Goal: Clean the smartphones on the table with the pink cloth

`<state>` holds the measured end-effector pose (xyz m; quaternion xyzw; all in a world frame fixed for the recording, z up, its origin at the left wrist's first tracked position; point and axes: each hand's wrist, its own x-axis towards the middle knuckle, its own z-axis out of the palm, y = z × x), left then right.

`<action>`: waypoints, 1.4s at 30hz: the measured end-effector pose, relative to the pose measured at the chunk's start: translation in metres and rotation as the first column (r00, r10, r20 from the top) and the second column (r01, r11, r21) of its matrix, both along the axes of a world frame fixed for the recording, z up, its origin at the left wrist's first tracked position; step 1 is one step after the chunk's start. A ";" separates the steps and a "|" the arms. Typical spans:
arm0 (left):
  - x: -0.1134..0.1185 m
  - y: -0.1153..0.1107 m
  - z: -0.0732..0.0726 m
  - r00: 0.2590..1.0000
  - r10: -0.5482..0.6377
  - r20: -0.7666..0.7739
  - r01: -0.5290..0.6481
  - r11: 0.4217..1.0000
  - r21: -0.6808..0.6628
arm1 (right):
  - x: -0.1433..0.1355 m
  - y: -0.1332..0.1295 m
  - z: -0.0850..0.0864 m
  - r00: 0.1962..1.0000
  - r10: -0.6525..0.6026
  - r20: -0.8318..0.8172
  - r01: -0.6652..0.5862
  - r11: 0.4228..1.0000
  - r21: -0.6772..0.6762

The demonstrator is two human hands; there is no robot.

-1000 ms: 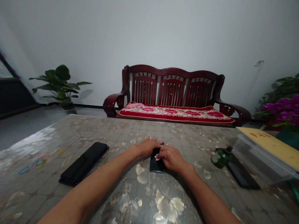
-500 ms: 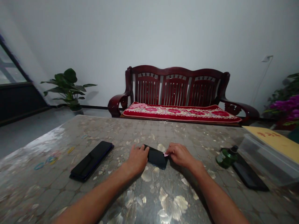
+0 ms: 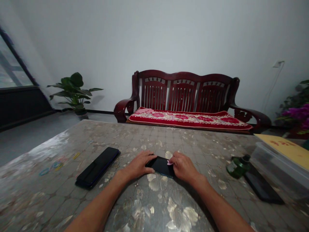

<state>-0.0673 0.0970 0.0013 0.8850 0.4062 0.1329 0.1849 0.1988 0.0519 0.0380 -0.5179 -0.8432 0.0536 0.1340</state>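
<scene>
Left hand (image 3: 138,165) — thumb and fingers grasping the left end of one smartphone (image 3: 160,165): black, glossy, rectangular, flat on a floral-patterned tabletop (image 3: 135,203). Right hand (image 3: 182,165) — fingertips pinching one small pink scrap (image 3: 170,162), material unclear, at the phone's other end. Right of those fingers: one green bottle (image 3: 237,168), translucent, black-capped.

Tbl (image 3: 193,138), phones (image 3: 160,166), grn btl (image 3: 238,168), bands (image 3: 58,166), bin (image 3: 275,170)

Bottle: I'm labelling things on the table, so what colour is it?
The bottle is green, best seen in the head view.
</scene>
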 end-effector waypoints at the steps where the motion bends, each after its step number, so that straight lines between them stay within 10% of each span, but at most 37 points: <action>1: 0.001 0.000 0.001 1.000 -0.001 0.003 0.001 1.000 0.015 | -0.001 -0.001 0.000 1.000 0.015 -0.010 -0.015 1.000 -0.018; 13: 0.030 -0.024 0.030 0.975 0.188 -0.118 -0.185 0.982 0.032 | 0.002 0.003 -0.005 0.994 -0.069 -0.083 0.067 0.998 -0.021; 42: 0.044 -0.013 0.008 0.982 0.186 -0.028 -0.183 0.979 0.087 | 0.002 0.006 -0.006 0.983 -0.186 0.012 0.185 0.981 0.056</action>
